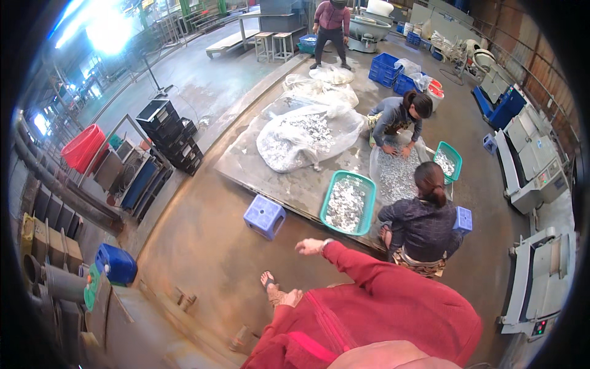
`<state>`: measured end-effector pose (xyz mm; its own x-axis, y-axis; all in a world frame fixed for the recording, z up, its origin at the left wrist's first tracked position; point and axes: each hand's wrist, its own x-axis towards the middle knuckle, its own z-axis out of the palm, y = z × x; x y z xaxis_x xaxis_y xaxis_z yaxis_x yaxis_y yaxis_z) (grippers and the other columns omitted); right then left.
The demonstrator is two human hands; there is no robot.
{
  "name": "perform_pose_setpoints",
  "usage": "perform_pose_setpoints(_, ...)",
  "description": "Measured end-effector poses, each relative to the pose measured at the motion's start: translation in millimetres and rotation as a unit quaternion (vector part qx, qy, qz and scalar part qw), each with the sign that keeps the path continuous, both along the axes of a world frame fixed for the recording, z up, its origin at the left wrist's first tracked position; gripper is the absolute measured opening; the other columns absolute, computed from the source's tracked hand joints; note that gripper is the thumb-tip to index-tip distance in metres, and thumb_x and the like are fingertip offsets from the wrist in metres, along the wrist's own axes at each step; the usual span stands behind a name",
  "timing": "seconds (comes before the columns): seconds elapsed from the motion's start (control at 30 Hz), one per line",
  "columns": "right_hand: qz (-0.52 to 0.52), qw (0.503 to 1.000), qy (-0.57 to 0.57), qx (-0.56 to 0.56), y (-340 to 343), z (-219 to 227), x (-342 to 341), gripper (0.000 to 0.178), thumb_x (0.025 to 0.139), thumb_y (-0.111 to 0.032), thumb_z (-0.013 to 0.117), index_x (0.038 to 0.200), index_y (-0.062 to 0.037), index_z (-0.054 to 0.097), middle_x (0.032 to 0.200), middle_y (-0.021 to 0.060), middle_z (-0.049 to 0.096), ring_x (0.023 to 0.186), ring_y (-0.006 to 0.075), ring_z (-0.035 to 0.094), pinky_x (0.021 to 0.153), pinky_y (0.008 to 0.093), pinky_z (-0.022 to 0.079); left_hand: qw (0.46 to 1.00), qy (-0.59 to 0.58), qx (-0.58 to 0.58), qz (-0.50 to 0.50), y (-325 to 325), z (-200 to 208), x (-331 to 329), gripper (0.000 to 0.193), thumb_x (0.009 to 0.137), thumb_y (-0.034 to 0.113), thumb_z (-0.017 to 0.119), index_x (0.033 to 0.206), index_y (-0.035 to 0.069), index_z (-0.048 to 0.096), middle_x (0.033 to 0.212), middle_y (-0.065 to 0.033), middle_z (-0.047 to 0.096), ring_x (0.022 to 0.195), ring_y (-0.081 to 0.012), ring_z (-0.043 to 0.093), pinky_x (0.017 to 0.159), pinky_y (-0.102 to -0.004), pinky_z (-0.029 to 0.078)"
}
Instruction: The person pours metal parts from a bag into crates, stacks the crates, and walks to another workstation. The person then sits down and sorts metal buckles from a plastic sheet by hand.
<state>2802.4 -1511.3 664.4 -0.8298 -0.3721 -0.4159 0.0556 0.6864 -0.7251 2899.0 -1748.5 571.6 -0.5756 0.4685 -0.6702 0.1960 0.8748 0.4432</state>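
My right hand (309, 246) reaches out past a red sleeve, over the brown floor and near a purple plastic stool (264, 217). It looks empty, its fingers loosely stretched. Close to my body, by my sandalled foot (269, 280), is my left hand (292, 298); its fingers are too small to make out. Beyond the stool, a green basket (324, 203) full of small silvery pieces rests at the edge of a low platform (246, 161). Neither hand touches the basket.
Two people (424, 212) (396, 117) crouch at a spread of silvery pieces (398, 175). A third person (332, 31) stands farther back. Large clear plastic bags (307, 138) lie on the platform. Black crates (166, 129) and a blue jerrycan (117, 264) are left; grey machines (534, 160) line the right.
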Motion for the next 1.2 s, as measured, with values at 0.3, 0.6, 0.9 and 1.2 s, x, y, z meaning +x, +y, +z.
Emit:
perform_pose_setpoints(0.3, 0.315, 0.913, -0.012, 0.26, -95.2, -66.7, -51.4, 0.038, 0.063, -0.037, 0.057, 0.093, -0.013, 0.063, 0.091, 0.0134, 0.06, 0.088, 0.0266, 0.057, 0.074, 0.0379, 0.045, 0.988, 0.01, 0.023, -0.152, -70.9, -13.8, -160.7, 0.04, 0.081, 0.043, 0.036, 0.087, 0.011, 0.06, 0.085, -0.0167, 0.057, 0.083, -0.0363, 0.055, 0.073, -0.041, 0.043)
perform_pose_setpoints(0.6, 0.132, 0.991, -0.017, 0.001, -56.3, -70.2, -180.6, 0.029, 0.07, -0.033, 0.051, 0.078, -0.0074, 0.062, 0.072, 0.0141, 0.06, 0.073, 0.0275, 0.059, 0.065, 0.0393, 0.045, 0.922, -0.116, 0.034, -0.368, 5.8, 17.7, -347.8, 0.04, 0.081, 0.046, 0.034, 0.116, 0.028, 0.042, 0.102, -0.0179, 0.054, 0.09, -0.0328, 0.056, 0.075, -0.0404, 0.044)
perform_pose_setpoints(0.9, 0.109, 0.992, -0.058, -0.018, 0.4, -60.4, -276.3, 0.031, 0.075, -0.034, 0.044, 0.081, -0.009, 0.062, 0.075, 0.017, 0.06, 0.075, 0.0305, 0.059, 0.063, 0.0393, 0.044, 0.896, -0.007, -0.073, -0.438, 87.6, 89.7, -472.7, 0.036, 0.084, 0.032, 0.036, 0.099, 0.009, 0.06, 0.102, -0.0157, 0.056, 0.094, -0.0288, 0.055, 0.078, -0.0397, 0.044)
perform_pose_setpoints(1.2, 0.187, 0.947, -0.261, -0.03, 31.2, -61.9, -420.7, 0.033, 0.081, -0.031, 0.039, 0.1, -0.0058, 0.049, 0.102, 0.0168, 0.052, 0.098, 0.0317, 0.047, 0.082, 0.0381, 0.037, 0.955, -0.095, -0.149, -0.239, 77.2, 90.5, -635.9, 0.026, 0.08, 0.026, 0.042, 0.096, 0.012, 0.058, 0.086, -0.0142, 0.058, 0.089, -0.0262, 0.056, 0.075, -0.0386, 0.045)
